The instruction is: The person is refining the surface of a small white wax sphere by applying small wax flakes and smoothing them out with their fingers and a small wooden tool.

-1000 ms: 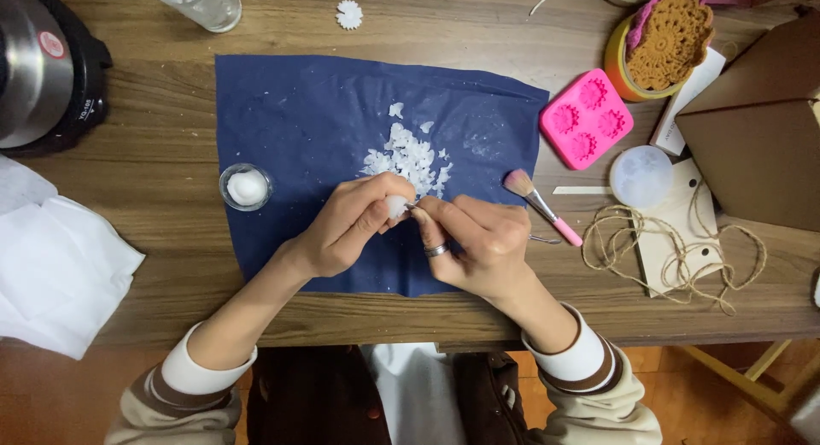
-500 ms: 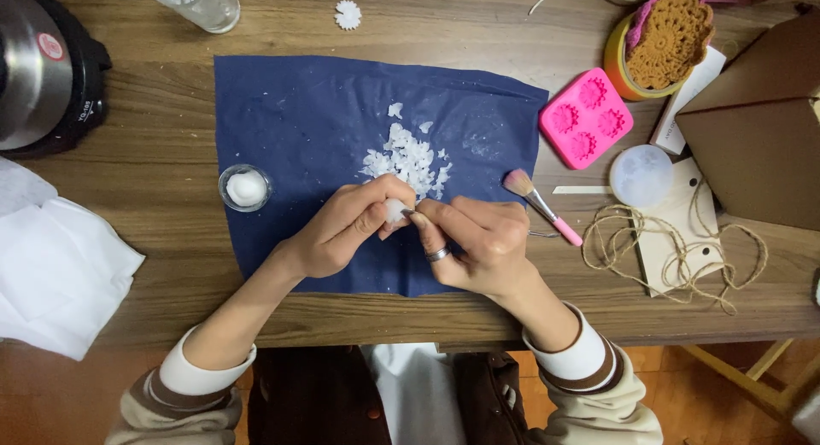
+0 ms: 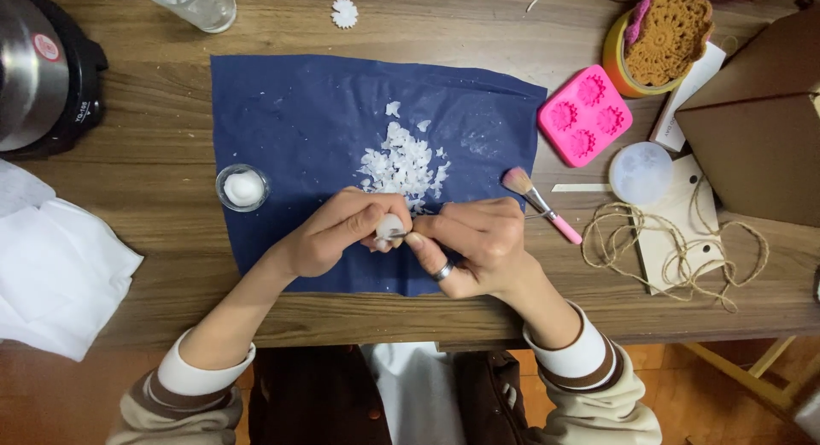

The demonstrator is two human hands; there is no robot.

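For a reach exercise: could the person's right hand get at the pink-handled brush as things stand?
Probably yes. The brush lies on the cloth's edge beside the right hand, nothing between them. But both hands pinch a small white piece, so the right would have to let go first.

Around my work lay a pink silicone mould point(image 3: 585, 115), a pink-handled brush point(image 3: 540, 203), a tangle of twine point(image 3: 675, 248), a small glass candle holder point(image 3: 243, 187), a dark electric cooker point(image 3: 38, 69) and white cloth point(image 3: 55, 270) on the wooden table point(image 3: 154, 129).
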